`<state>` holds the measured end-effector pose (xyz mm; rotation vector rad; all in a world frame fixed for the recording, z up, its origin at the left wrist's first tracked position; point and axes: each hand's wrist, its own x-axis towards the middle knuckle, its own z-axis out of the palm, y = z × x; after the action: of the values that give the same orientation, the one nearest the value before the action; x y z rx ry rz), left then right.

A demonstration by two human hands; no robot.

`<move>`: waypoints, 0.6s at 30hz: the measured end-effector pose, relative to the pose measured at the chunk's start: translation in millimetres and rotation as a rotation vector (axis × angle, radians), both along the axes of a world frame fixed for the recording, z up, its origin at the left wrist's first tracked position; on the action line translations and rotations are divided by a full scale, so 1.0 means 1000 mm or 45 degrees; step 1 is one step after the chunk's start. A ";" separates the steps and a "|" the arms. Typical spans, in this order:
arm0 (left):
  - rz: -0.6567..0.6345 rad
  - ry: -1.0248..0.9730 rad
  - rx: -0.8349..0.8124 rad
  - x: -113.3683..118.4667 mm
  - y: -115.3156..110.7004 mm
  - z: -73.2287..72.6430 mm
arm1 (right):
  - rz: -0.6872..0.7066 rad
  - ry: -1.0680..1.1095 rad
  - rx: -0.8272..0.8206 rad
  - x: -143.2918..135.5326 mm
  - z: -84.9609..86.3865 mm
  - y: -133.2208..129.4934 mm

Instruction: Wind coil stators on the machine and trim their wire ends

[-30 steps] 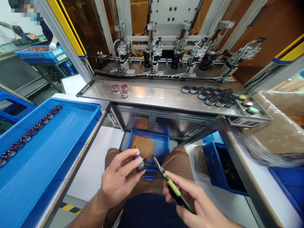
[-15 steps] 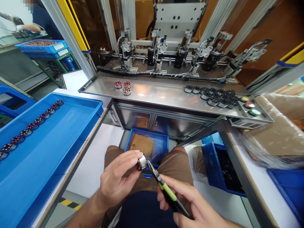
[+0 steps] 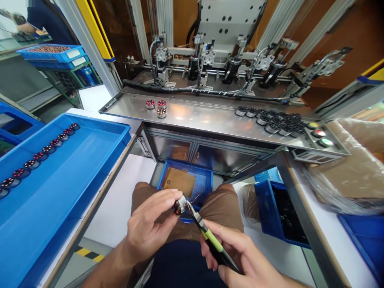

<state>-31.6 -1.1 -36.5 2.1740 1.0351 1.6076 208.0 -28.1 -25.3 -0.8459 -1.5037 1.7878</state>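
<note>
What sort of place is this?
Probably a factory workroom: there's a big machine ahead, a pile of matching round black parts on a metal ledge, and a row of small parts in a blue tray.

Below steel ledge point(image 3: 204, 121): motor part point(image 3: 182, 203) partly hidden by left hand point(image 3: 150, 224); pliers point(image 3: 211, 238) partly hidden by right hand point(image 3: 240, 246); tip contact indeterminate. Left of ledge: blue tray point(image 3: 78, 172) cut by picture edge. Right, below ledge: blue bin point(image 3: 265, 206), dark contents point(image 3: 289, 216) unidentifiable.
</note>
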 end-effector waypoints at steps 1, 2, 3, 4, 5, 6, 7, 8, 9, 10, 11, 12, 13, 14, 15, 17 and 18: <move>0.005 0.007 0.012 0.000 0.000 0.000 | 0.008 -0.012 -0.027 0.000 -0.001 0.001; 0.009 0.015 0.024 0.000 0.000 -0.001 | 0.019 -0.033 -0.049 0.000 -0.002 0.002; 0.010 0.020 0.034 0.000 0.001 -0.001 | 0.029 -0.069 -0.063 -0.001 -0.002 0.003; 0.011 0.023 0.043 0.000 0.001 -0.002 | 0.033 -0.114 -0.063 -0.002 -0.002 0.005; 0.010 0.028 0.047 0.000 0.001 -0.003 | 0.032 -0.161 -0.053 -0.003 -0.001 0.006; 0.009 0.032 0.049 0.000 0.001 -0.003 | 0.023 -0.208 -0.034 -0.004 0.001 0.007; 0.010 0.035 0.046 0.000 0.001 -0.004 | 0.001 -0.252 -0.021 -0.005 0.002 0.008; 0.012 0.036 0.043 0.000 0.001 -0.004 | -0.028 -0.288 -0.019 -0.005 0.004 0.009; 0.015 0.035 0.039 0.000 0.002 -0.005 | -0.052 -0.303 -0.022 -0.005 0.005 0.009; 0.019 0.032 0.033 0.000 0.002 -0.006 | -0.070 -0.301 -0.039 -0.004 0.006 0.008; 0.020 0.023 0.029 -0.001 0.002 -0.008 | -0.084 -0.288 -0.066 -0.003 0.007 0.008; 0.014 0.002 0.019 -0.001 0.003 -0.010 | -0.097 -0.265 -0.098 0.000 0.006 0.007; -0.001 -0.036 0.002 -0.002 0.003 -0.012 | -0.103 -0.239 -0.133 0.002 0.005 0.007; -0.022 -0.091 -0.016 -0.002 0.004 -0.015 | -0.109 -0.215 -0.164 0.005 0.004 0.007; -0.047 -0.155 -0.033 -0.003 0.004 -0.018 | -0.115 -0.191 -0.190 0.008 0.002 0.007; -0.083 -0.255 -0.056 -0.004 0.005 -0.023 | -0.128 -0.146 -0.216 0.012 -0.002 0.007; -0.082 -0.269 -0.049 -0.004 0.005 -0.025 | -0.130 -0.129 -0.226 0.013 -0.003 0.007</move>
<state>-35.8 4.2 -61.1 1.9420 0.9165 1.7277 221.0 -21.0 -28.6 -1.0961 -1.3518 1.8464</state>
